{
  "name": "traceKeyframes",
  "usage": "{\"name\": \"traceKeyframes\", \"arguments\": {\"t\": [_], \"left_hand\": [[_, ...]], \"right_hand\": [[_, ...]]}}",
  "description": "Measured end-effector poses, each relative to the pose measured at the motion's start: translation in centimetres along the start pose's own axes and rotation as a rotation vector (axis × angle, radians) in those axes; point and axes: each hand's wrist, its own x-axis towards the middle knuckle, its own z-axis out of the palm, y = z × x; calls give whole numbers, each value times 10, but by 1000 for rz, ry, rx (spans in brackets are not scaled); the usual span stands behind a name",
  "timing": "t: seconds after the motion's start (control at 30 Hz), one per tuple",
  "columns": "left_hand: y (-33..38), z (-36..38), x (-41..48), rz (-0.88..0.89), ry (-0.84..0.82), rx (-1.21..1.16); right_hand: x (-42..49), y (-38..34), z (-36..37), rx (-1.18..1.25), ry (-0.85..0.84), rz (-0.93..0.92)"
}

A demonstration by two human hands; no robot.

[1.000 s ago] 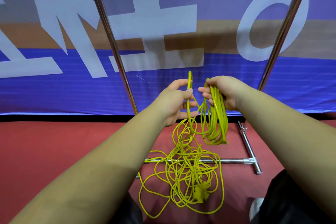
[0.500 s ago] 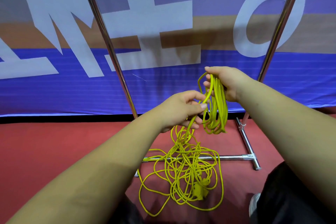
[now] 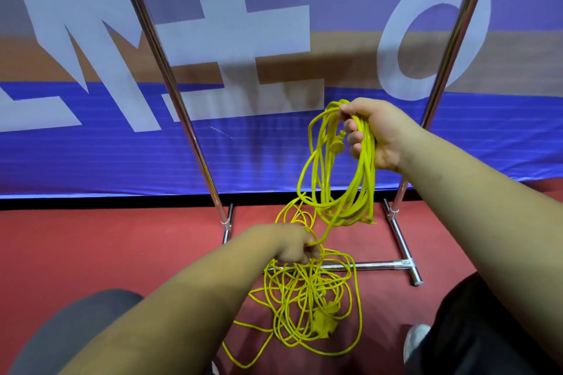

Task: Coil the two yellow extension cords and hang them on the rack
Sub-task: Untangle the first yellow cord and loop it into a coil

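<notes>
Coiling yellow cord before the rack point(image 3: 164, 76): part held up, part on the floor point(image 3: 106, 253).

Cannot tell one cord from two in the tangle point(image 3: 307, 298). Lies on the red floor across the rack's base bar point(image 3: 377, 265), with a yellow socket block point(image 3: 324, 321) in its lower right part. Cut off at the upper edge of view: rack top, leaving only two slanting poles point(image 3: 451, 49) and the foot bars. Hidden behind the knuckles: left fingertips. Raised at right, right hand point(image 3: 374, 134), fingers curled round the top of the hanging coil point(image 3: 341, 179), a plug point(image 3: 339, 143) just beside them. Stretched forward and down, left hand point(image 3: 292, 245), gripping a single strand point(image 3: 325, 234) just above the tangle. Behind the rack, a blue banner point(image 3: 91, 146) with pale letters.
</notes>
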Motion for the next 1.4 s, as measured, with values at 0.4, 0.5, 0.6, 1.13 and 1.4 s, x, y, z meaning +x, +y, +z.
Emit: {"name": "traceKeyframes", "arguments": {"t": [0.4, 0.5, 0.6, 1.13, 1.4], "left_hand": [[-35, -80, -14, -231, 604, -186], [-25, -111, -33, -212, 746, -408], [-11, -138, -53, -184, 830, -833], [-19, -136, -60, -113, 591, -1491], [-52, -85, -30, -473, 476, -641]], "right_hand": [[-14, -3, -16, -260, -42, -128], [-14, -2, -19, -336, 6, -203], [-14, 2, -18, -421, -1, -262], [-1, 25, 1, -323, -21, -278], [-4, 11, -11, -272, 8, -216]]}}
